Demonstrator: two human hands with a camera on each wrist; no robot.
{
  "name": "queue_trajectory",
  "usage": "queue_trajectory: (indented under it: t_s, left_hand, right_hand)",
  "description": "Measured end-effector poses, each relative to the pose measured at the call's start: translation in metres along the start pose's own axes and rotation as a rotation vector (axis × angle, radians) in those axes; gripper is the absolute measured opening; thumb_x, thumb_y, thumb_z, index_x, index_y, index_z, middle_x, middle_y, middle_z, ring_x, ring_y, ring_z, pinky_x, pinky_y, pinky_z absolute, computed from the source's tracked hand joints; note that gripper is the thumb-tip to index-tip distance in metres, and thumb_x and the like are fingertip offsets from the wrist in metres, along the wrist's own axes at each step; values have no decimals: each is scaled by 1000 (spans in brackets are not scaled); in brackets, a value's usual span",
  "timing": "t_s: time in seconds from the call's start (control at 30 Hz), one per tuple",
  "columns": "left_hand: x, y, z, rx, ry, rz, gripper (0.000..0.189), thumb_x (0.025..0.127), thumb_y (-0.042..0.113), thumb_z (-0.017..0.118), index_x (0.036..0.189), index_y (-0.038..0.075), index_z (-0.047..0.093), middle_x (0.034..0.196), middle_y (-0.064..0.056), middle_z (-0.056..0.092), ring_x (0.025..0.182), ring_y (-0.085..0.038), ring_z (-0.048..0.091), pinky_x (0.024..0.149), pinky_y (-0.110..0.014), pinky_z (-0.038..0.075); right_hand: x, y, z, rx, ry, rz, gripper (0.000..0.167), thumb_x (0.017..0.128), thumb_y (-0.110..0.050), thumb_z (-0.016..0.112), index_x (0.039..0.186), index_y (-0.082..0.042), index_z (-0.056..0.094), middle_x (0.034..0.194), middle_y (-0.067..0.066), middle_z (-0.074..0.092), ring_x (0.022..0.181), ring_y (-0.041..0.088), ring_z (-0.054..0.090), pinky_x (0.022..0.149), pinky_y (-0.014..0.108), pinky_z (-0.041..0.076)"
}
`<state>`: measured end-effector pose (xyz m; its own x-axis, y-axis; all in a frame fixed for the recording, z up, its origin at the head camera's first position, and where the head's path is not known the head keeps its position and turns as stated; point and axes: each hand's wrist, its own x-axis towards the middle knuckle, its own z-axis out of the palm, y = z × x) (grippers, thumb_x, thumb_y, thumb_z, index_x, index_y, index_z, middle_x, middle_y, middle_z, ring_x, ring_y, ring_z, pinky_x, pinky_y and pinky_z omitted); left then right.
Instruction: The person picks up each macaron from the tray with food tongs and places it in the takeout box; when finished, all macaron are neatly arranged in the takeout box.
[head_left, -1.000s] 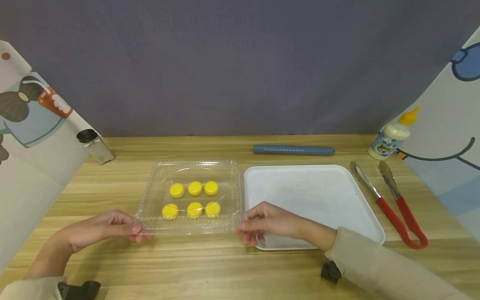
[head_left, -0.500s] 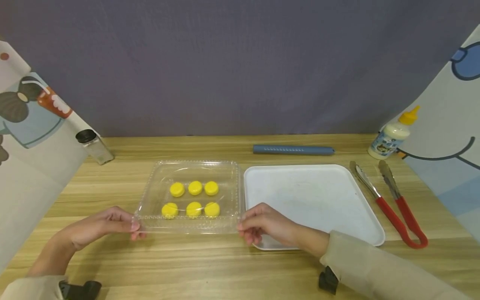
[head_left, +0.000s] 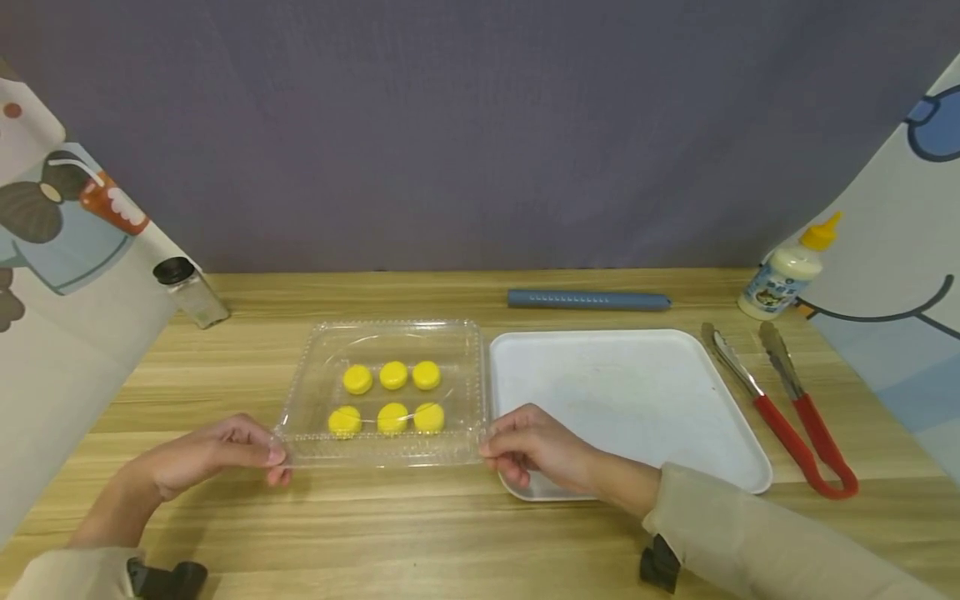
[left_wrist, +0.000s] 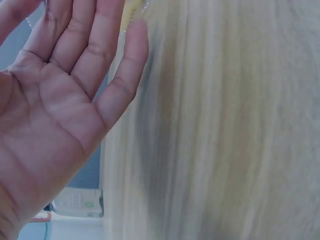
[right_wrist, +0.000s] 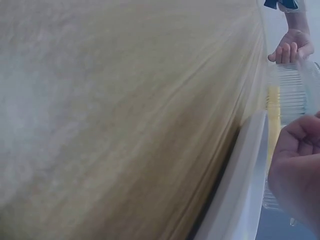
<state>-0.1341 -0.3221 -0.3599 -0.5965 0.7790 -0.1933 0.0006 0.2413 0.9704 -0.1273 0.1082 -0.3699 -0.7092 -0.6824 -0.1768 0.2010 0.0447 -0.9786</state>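
Note:
A clear plastic clamshell box [head_left: 386, 454] with a ridged rim sits left of the middle on the wooden table. Several round yellow pieces, like small macarons [head_left: 393, 418], show through its top in two rows. At the box's front left corner, my left hand [head_left: 213, 454] pinches the rim between thumb and fingers. My right hand [head_left: 536, 446] pinches the front right corner, above the left edge of a white tray [head_left: 615, 392]. In the left wrist view my left palm [left_wrist: 55, 105] shows, its fingertips cut off. The right wrist view has my right hand [right_wrist: 300, 160] at its edge.
Right of the tray lie red-handled tongs [head_left: 813, 450], spread apart. A squeeze bottle [head_left: 780, 279] with a yellow nozzle stands behind them. Behind the tray is a blue-grey bar [head_left: 588, 300]. At the back left stands a black-capped jar [head_left: 193, 296]. A dark cloth [head_left: 480, 133] hangs behind.
My left fingers have drawn back a little from under the box's front left corner. The right hand's fingers have curled closer at the front right corner. The box stays nearly in place.

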Motion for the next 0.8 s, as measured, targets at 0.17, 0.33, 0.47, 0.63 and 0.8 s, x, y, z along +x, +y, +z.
queue_trajectory:
  t_s: [0.17, 0.33, 0.47, 0.63, 0.8]
  left_hand:
    - [-3, 4, -4, 7, -7, -81, 33, 107, 4, 40, 104, -1, 72, 114, -12, 74, 113, -20, 67, 94, -24, 45]
    - [-7, 10, -3, 7, -7, -136, 35, 109, 9, 38, 112, -2, 72, 123, -14, 71, 115, -16, 65, 93, -25, 48]
    - [-9, 9, -3, 20, -4, -127, 35, 109, 10, 38, 116, -2, 70, 123, -10, 71, 113, -16, 65, 92, -27, 50]
    - [-9, 9, -4, 18, -13, -127, 35, 110, 10, 37, 122, -6, 66, 121, -9, 71, 113, -15, 65, 93, -26, 50]
    - [-9, 10, -5, 4, -15, -158, 36, 110, 12, 38, 126, -10, 62, 122, -9, 70, 113, -14, 65, 93, -25, 50]
  right_hand:
    - [-3, 2, -1, 1, -71, -9, 27, 98, -8, 56, 73, 0, 57, 59, -6, 54, 52, 3, 47, 53, 17, 41]
    - [-2, -2, -3, -86, -141, -7, 36, 101, -12, 55, 86, 20, 51, 63, -3, 56, 55, 5, 49, 55, 19, 43]
    - [-2, -7, -6, -172, -128, 21, 37, 103, -14, 55, 87, 19, 54, 63, -2, 56, 56, 6, 49, 55, 19, 43]
    - [-2, -9, -10, -258, -111, 22, 35, 103, -18, 57, 84, 12, 58, 63, -1, 58, 57, 8, 50, 56, 20, 43]
    - [-3, -11, -13, -313, -127, 13, 34, 105, -21, 56, 87, 7, 61, 66, -1, 59, 60, 10, 51, 57, 21, 42]
